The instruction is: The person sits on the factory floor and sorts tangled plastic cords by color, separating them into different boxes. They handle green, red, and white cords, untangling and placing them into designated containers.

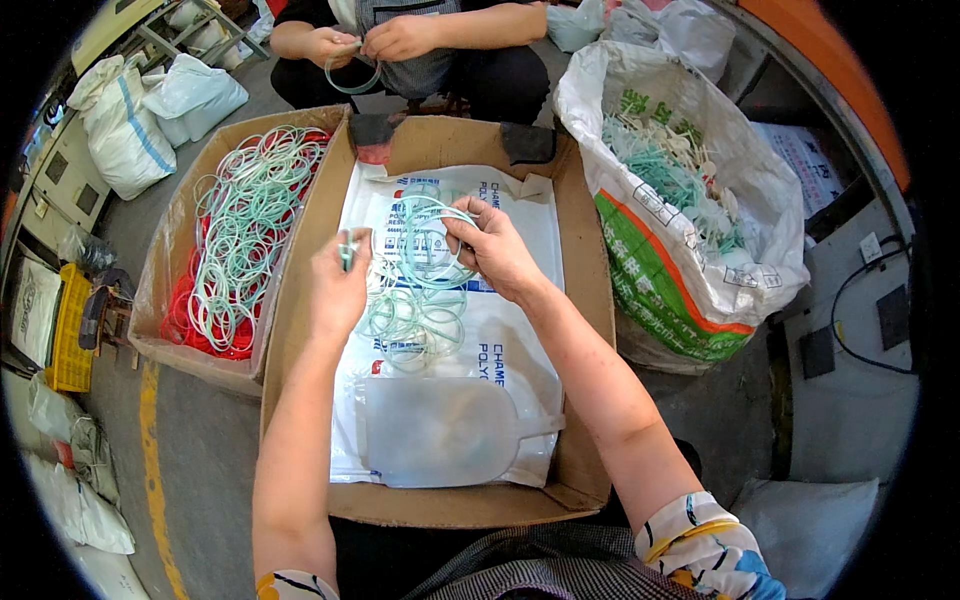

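Frosted paddle [440,432] lies nearest, on white bag [525,350] in open box [592,300]. Ring pile [412,325] sits just beyond. Left hand [342,275] is curled closed on green bit [347,254]; right hand [488,245] pinches green rings [405,258] above the bag. Farther: co-worker's hands [400,38] hold a hoop [352,91].

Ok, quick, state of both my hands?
Left hand: closed on a small, blurred blue-green piece.
Right hand: pinching thin, round, pale-green plastic rings.

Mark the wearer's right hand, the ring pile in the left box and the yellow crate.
Right hand [500,249]: head view, back of hand.
Ring pile [245,225]: head view, pile's middle.
Yellow crate [68,342]: head view, side wall.
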Tool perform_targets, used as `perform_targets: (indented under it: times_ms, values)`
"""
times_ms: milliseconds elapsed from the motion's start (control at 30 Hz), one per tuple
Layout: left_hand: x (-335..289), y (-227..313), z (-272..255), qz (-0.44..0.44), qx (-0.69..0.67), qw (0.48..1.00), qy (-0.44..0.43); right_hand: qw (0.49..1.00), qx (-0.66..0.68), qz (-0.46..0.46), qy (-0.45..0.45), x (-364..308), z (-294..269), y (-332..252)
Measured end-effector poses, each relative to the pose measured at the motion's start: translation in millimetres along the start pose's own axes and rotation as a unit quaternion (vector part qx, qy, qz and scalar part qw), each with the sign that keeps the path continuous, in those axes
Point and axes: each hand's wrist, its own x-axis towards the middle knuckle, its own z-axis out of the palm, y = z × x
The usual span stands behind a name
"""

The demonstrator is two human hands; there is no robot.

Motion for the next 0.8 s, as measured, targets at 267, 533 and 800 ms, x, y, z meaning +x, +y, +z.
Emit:
perform_targets:
  times_ms: [267, 533, 800]
  values:
    - [-5.7, 17.7, -9.2, -0.037, 0.027, 0.999, 0.023, 1.0, 0.006, 0.004, -0.015, 1.0, 9.4, 0.0]
    - [1.5, -11.9, -11.8, -0.064, 0.007, 0.997, -0.045, 0.998, -0.052, -0.002, -0.024, 0.6, 12.8, 9.0]
    - [6.0, 7.0, 3.8, -0.001, 0.062, 0.99, 0.13, 0.995, 0.088, 0.024, 0.033, -3.1, -50.6, 54.8]
